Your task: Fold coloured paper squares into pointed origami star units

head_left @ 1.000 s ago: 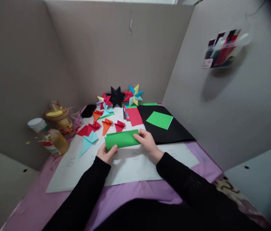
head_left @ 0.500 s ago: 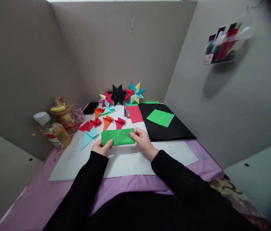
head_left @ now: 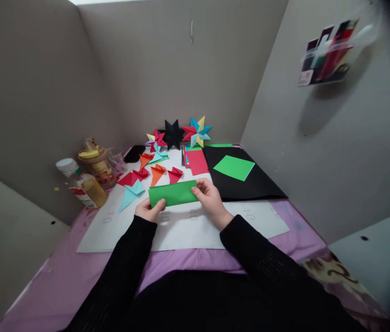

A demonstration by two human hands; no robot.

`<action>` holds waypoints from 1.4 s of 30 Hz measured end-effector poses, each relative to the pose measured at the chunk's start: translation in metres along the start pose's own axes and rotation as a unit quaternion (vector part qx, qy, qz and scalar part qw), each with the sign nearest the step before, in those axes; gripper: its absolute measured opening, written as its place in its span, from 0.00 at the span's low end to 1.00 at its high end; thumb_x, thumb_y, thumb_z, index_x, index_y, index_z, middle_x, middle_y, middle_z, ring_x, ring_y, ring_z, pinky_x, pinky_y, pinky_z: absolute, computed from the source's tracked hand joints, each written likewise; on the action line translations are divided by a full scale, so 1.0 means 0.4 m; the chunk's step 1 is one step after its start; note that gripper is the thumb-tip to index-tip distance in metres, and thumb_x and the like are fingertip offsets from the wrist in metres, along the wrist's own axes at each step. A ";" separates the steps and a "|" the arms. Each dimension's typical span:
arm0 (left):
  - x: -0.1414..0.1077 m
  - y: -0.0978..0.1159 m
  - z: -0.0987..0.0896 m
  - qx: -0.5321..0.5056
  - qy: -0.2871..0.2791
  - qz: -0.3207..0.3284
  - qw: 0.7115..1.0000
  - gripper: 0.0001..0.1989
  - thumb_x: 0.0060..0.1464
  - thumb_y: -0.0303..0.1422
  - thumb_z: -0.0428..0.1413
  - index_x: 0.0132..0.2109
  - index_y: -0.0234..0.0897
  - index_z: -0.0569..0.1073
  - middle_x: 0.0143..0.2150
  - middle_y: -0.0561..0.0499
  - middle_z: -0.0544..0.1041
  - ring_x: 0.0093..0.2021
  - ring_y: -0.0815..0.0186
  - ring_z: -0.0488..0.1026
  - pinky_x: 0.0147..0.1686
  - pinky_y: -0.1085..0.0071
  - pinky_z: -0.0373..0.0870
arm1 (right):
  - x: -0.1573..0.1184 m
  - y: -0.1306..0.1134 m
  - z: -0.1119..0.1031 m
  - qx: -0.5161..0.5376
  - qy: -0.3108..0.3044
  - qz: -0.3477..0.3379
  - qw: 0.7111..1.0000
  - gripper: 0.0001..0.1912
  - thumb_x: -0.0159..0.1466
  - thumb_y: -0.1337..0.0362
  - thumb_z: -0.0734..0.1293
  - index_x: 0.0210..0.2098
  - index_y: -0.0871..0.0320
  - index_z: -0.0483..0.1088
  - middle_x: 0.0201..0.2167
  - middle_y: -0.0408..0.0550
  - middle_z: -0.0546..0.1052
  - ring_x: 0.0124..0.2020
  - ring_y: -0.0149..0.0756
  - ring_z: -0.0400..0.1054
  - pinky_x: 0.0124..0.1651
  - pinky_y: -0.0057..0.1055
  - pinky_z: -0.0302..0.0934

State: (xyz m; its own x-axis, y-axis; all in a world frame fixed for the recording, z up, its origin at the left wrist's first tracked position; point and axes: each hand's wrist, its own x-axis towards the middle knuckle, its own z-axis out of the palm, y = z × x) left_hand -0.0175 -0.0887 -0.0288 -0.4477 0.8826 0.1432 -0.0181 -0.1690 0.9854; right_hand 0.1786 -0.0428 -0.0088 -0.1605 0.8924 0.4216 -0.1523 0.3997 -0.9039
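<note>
A green paper strip [head_left: 174, 194], folded lengthwise, is held up above the white sheet [head_left: 184, 235]. My left hand [head_left: 149, 210] pinches its lower left end, thumb in front. At the right end my right hand [head_left: 210, 197] grips it between thumb and fingers. Just beyond the strip lie folded pieces: a light blue one [head_left: 131, 193], an orange one [head_left: 158, 174] and red ones [head_left: 175, 174]. To the right, a green square sheet [head_left: 234, 168] rests on a black folder [head_left: 267, 186].
At the left stand a bottle [head_left: 86, 186] and a brown cup [head_left: 98, 166]. Paper stars, including a black one [head_left: 172, 134], lean on the back wall. Red sheets [head_left: 196, 162] lie near the folder. A clear pouch [head_left: 331, 57] hangs on the right wall.
The whole view has shifted slightly. Both hands still hold the green strip, which is now tilted a little more, its right end higher.
</note>
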 end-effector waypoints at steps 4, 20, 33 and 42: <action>0.002 0.001 -0.004 -0.018 0.041 -0.005 0.999 0.18 0.31 0.41 0.65 0.28 0.31 0.75 0.20 0.52 0.74 0.20 0.67 0.70 0.22 0.71 0.69 | -0.005 0.002 0.017 0.021 0.051 -0.026 0.998 0.15 0.54 0.60 0.68 0.38 0.53 0.60 0.38 0.46 0.68 0.34 0.32 0.64 0.35 0.29 0.60; -0.006 0.020 -0.003 0.002 0.095 0.089 0.991 0.13 0.35 0.35 0.63 0.21 0.36 0.66 0.22 0.55 0.71 0.22 0.73 0.66 0.25 0.75 0.65 | -0.008 0.022 0.026 0.025 0.118 0.006 0.993 0.14 0.53 0.59 0.68 0.21 0.56 0.59 0.20 0.38 0.63 0.23 0.29 0.55 0.29 0.28 0.53; 0.005 -0.002 0.003 -0.050 0.035 0.056 0.997 0.22 0.35 0.35 0.62 0.39 0.38 0.63 0.25 0.56 0.72 0.23 0.70 0.70 0.28 0.72 0.67 | -0.006 0.028 0.022 0.048 0.119 0.004 0.992 0.12 0.52 0.62 0.69 0.21 0.57 0.61 0.22 0.40 0.67 0.24 0.30 0.60 0.30 0.29 0.56; -0.023 0.075 0.046 0.327 0.002 0.397 0.857 0.06 0.48 0.33 0.57 0.35 0.38 0.73 0.41 0.45 0.77 0.50 0.55 0.68 0.54 0.54 0.54 | -0.023 -0.002 0.026 -0.033 0.055 -0.037 0.997 0.09 0.54 0.63 0.68 0.21 0.57 0.64 0.28 0.45 0.73 0.30 0.34 0.66 0.34 0.32 0.61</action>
State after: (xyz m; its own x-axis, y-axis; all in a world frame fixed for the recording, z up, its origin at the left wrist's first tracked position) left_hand 0.0024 -0.0941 0.0010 -0.0899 0.6007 0.7944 0.7987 -0.4330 0.4178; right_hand 0.1699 -0.0533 -0.0113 -0.0429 0.8762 0.4801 -0.0956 0.4747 -0.8749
